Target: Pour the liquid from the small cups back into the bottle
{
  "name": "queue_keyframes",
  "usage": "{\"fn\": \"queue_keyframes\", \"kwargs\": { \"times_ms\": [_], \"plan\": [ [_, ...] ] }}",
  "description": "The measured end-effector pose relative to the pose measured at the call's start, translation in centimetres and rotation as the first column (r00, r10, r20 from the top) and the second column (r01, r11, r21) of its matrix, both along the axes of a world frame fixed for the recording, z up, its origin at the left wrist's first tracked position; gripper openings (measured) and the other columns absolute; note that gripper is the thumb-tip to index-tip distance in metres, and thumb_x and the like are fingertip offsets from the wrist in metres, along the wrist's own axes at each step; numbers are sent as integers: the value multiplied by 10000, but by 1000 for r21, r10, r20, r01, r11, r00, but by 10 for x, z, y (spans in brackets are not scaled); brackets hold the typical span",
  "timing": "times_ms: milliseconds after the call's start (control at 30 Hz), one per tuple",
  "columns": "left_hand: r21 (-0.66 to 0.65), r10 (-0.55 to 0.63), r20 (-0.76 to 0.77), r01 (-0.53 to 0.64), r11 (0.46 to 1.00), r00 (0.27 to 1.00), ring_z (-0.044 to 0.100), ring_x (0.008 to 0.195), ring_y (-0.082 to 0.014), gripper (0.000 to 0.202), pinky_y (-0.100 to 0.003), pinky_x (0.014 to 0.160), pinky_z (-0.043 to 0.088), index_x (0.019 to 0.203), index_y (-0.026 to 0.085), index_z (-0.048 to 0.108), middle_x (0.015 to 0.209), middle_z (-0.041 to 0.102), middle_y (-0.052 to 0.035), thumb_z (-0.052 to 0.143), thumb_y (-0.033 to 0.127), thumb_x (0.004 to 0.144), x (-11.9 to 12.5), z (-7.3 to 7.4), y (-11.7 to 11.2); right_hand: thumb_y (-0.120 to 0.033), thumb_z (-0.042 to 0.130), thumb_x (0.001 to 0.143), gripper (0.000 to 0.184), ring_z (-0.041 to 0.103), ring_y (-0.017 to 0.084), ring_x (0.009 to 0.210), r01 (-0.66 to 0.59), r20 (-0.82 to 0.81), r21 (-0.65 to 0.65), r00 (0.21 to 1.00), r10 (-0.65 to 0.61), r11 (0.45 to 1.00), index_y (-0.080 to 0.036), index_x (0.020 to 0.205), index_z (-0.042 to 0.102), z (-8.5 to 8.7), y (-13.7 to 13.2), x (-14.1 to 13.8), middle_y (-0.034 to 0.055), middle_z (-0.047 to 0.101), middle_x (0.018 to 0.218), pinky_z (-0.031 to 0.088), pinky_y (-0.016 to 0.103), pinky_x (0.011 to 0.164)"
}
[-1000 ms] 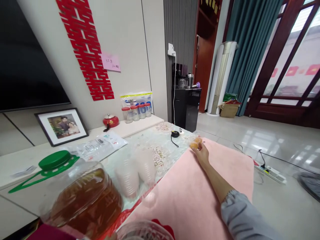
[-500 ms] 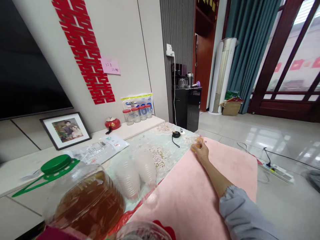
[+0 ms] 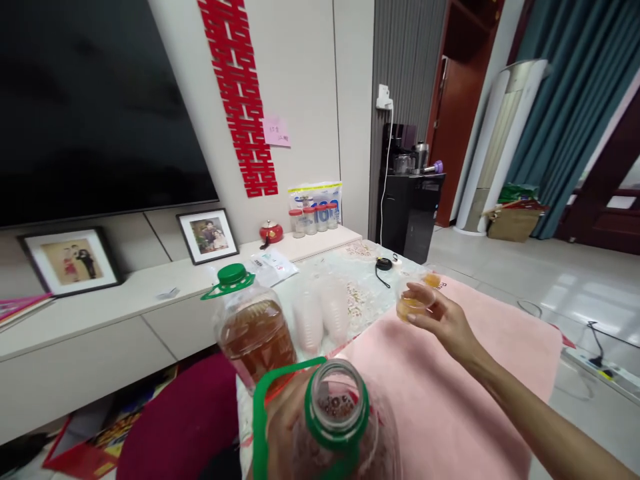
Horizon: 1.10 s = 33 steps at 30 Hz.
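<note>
My right hand (image 3: 443, 321) pinches a small clear plastic cup (image 3: 412, 304) with amber liquid in it and holds it above the pink cloth (image 3: 450, 407). A second filled cup (image 3: 431, 279) stands at the cloth's far end. Low in the view, my left hand (image 3: 281, 430) is wrapped round an open jug (image 3: 338, 417) with a green neck and green handle, its mouth facing me. A capped jug (image 3: 254, 330) of brown liquid stands just behind it. Stacks of empty clear cups (image 3: 321, 312) lie on the flowered table cover.
A low white cabinet (image 3: 125, 313) along the wall carries framed photos, small jars and a red pot. A black cord (image 3: 383, 267) lies at the table's far end. A dark red cushion (image 3: 185, 427) sits at the lower left. A power strip (image 3: 603, 373) lies on the floor at right.
My right hand has lifted a filled cup from the far end of the cloth and drawn it nearer. The view has swung left, and the open jug has come up in my left hand.
</note>
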<state>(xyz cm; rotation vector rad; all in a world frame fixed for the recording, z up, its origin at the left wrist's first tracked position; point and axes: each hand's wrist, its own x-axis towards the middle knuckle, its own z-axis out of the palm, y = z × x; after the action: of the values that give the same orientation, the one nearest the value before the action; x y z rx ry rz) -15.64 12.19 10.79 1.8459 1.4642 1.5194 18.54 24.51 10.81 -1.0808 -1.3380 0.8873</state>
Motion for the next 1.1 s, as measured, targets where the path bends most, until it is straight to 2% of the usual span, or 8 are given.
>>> {"fn": "queue_keyframes", "kwargs": {
  "times_ms": [100, 200, 367, 567, 733, 800, 933, 1100],
  "plan": [
    [-29, -33, -14, 32, 999, 999, 746, 960, -363, 603, -487, 787, 675, 1047, 285, 759, 854, 745, -63, 715, 796, 731, 13, 2, 0, -457, 932, 688, 657, 687, 320, 1229, -104, 42, 63, 994, 102, 993, -256, 1268, 699, 42, -25, -19, 95, 707, 1330, 582, 526, 1057],
    [-44, -39, -19, 38, 998, 999, 755, 987, -391, 554, -528, 858, 668, 1061, 294, 755, 859, 760, -68, 730, 745, 740, 30, 10, 0, -348, 889, 768, 547, 693, 283, 1229, -219, 205, 236, 963, 172, 947, -296, 1279, 700, 79, -47, -36, 56, 720, 1308, 574, 502, 1066],
    [-32, 6, -16, -7, 999, 1000, 733, 1123, -408, 522, -583, 1056, 585, 1082, 280, 746, 926, 783, -86, 710, 707, 784, 48, 19, -8, -324, 839, 851, 511, 721, 234, 1132, -329, 475, 423, 874, 103, 844, -311, 1330, 663, 117, -67, -56, 49, 721, 1296, 607, 406, 963],
    [47, 102, -11, -101, 994, 995, 684, 1254, -397, 534, -550, 1057, 594, 1226, 250, 709, 1224, 744, -132, 743, 591, 817, 62, 19, -34, -273, 802, 886, 493, 687, 193, 1159, -420, 613, 559, 790, -16, 715, -259, 1348, 629, 135, -74, -67, 47, 721, 1274, 558, 326, 997],
    [21, 82, -54, -81, 996, 995, 733, 1157, -361, 308, -554, 1049, 602, 1033, 263, 751, 1041, 777, -79, 689, 537, 905, 60, 26, -25, -230, 759, 912, 511, 679, 178, 1193, -481, 651, 610, 757, -52, 630, -216, 1392, 586, 143, -75, -70, 63, 715, 1285, 551, 297, 1023],
    [12, 72, -64, -72, 997, 995, 729, 1163, -331, 309, -570, 1090, 569, 996, 238, 743, 1029, 775, -70, 652, 529, 949, 57, 30, -20, -200, 715, 931, 492, 680, 176, 1191, -494, 654, 629, 753, -65, 600, -217, 1401, 571, 146, -76, -72, 61, 718, 1272, 558, 307, 1026],
    [-7, 74, -84, -74, 997, 994, 685, 1213, -267, 335, -546, 1090, 549, 1115, 183, 711, 1190, 745, -90, 644, 487, 992, 57, 35, -24, -124, 653, 933, 470, 675, 166, 1189, -521, 664, 650, 743, -81, 553, -199, 1390, 571, 154, -78, -76, 67, 720, 1247, 551, 307, 1038],
    [-34, 77, -94, -80, 996, 993, 677, 1161, -251, 377, -484, 988, 600, 1280, 193, 651, 1319, 676, -101, 663, 437, 992, 62, 43, -48, -59, 610, 893, 534, 675, 203, 1186, -556, 686, 649, 723, -84, 519, -195, 1406, 549, 160, -79, -78, 89, 713, 1242, 578, 354, 1009]
  ]
}}
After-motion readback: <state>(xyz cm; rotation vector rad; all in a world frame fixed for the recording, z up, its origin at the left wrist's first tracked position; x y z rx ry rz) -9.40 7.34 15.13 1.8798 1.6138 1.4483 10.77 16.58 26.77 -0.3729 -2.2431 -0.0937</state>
